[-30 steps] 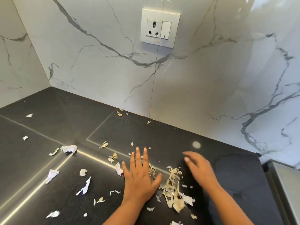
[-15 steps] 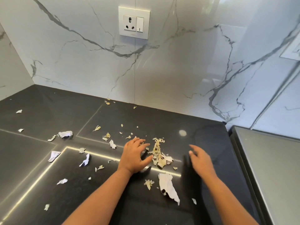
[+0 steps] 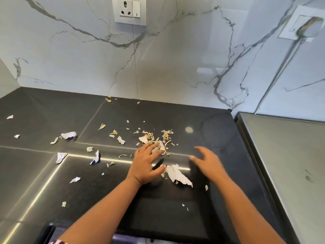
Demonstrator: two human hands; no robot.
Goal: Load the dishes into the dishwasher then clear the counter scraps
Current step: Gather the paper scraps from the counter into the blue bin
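Note:
Dry peel and paper scraps lie scattered over the black counter. A loose heap of scraps sits at the middle. My left hand lies palm down with spread fingers, its fingertips on the near edge of that heap. A larger white paper scrap lies just right of its thumb. My right hand hovers open and blurred to the right of the heap, holding nothing. More white scraps lie further left.
A white marble wall with a power socket backs the counter. A grey steel surface adjoins the counter on the right. The counter's front edge is near my forearms.
The view has shifted back and right. My left hand has pushed scraps into a heap and now rests flatter on it; my right hand has stayed open beside it.

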